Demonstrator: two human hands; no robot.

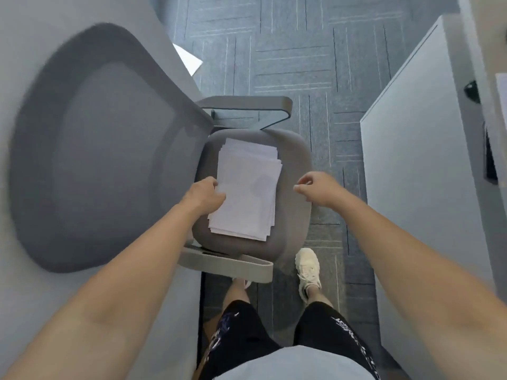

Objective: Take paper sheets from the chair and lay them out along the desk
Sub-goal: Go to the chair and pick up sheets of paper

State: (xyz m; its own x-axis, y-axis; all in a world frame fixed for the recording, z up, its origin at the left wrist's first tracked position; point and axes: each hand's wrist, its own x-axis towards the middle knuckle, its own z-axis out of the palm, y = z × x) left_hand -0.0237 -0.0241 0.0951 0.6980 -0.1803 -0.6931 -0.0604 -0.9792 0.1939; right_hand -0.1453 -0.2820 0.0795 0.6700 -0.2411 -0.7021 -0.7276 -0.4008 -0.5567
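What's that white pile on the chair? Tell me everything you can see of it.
It is a loose stack of paper: plain white sheets that look blank, lying flat on the grey padded chair seat. The sheets are not squared up, so their edges fan out at the far and near ends. The left hand grips its left edge. The right hand is off to its right, apart from it and holding nothing.
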